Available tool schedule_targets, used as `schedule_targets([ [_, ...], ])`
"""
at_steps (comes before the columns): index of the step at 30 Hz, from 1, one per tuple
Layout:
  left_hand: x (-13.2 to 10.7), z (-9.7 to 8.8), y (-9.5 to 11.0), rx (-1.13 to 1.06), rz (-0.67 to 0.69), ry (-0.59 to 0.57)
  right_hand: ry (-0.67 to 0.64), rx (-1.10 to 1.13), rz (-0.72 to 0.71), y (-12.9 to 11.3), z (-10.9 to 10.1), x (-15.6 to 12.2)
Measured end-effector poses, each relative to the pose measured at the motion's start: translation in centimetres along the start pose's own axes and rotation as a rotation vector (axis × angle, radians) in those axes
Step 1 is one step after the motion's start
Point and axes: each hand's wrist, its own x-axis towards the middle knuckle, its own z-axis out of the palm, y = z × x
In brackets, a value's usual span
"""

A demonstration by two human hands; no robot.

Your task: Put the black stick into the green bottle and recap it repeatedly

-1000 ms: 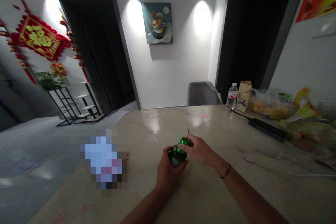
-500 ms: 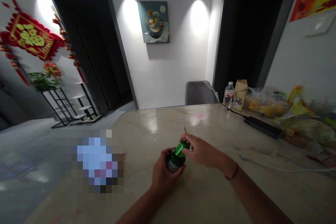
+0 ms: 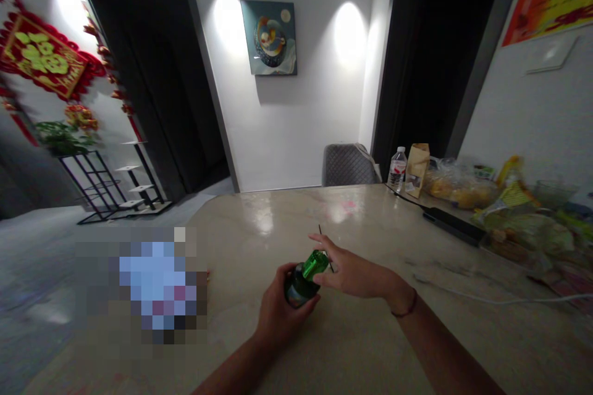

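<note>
A small dark green glass bottle [image 3: 303, 274] is held just above the beige marble table [image 3: 352, 345], its neck tilted up and to the right. My left hand [image 3: 277, 315] is wrapped round the bottle's body from below. At the bottle's mouth, my right hand [image 3: 352, 271] comes in from the right with its fingers loosely curled. A thin dark stick [image 3: 324, 247] runs past those fingertips and pokes up above them. The hand seems to pinch it, though the grip is partly hidden.
A blurred-out patch [image 3: 148, 284] lies at the table's left edge. Along the right wall stand a water bottle [image 3: 397, 170], a brown paper bag [image 3: 417, 162], food bags [image 3: 456, 188], a black bar [image 3: 451, 225] and a white cable [image 3: 463, 297]. A grey chair [image 3: 347, 165] stands at the far end.
The bottle has tipped further so its green neck points up to the right. My right hand's fingers have spread a little around the neck. The view has shifted slightly right.
</note>
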Motion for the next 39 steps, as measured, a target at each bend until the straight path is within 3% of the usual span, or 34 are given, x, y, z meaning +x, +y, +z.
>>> schedule_targets([
  [7, 0.0, 0.0, 0.0, 0.034, 0.023, -0.021, 0.147, -0.227, 0.061, -0.6, 1.1, 0.5],
  [18, 0.1, 0.1, -0.1, 0.0, -0.014, -0.007, 0.116, -0.184, -0.044, -0.1, 0.6, 0.4],
  [26, -0.2, 0.0, -0.2, -0.043, -0.034, 0.003, 0.166, -0.269, 0.1, 0.0, 0.8, 1.0],
  [33, -0.2, 0.0, -0.3, -0.063, -0.058, -0.004, 0.087, -0.124, -0.047, 1.1, 0.9, 0.7],
  [39, -0.2, 0.0, -0.3, -0.045, -0.035, -0.007, 0.198, -0.223, 0.117, 1.0, 2.0, 1.3],
])
